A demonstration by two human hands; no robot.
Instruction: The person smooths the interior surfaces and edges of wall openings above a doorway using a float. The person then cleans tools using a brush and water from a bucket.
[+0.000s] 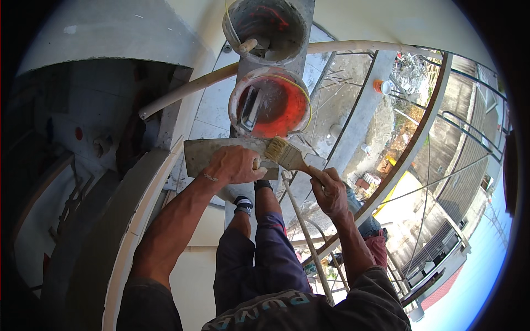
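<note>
My left hand is closed round the handle of a plastering trowel, its flat grey metal blade held level in front of my legs. My right hand grips the wooden handle of a wide flat brush. The brush's pale bristles touch or overlap the trowel's right end. Just beyond the blade stands a round bucket with an orange-red inside, and a grey metal-edged tool leans in it. Farther off is a second bucket with grey residue and a tool with a wooden handle.
Both buckets stand on a narrow grey plank. A long pole crosses behind them. Scaffold bars and a curved rail run along the right, above rubble far below. A wall edge lies to my left. Part of another person shows beside my right arm.
</note>
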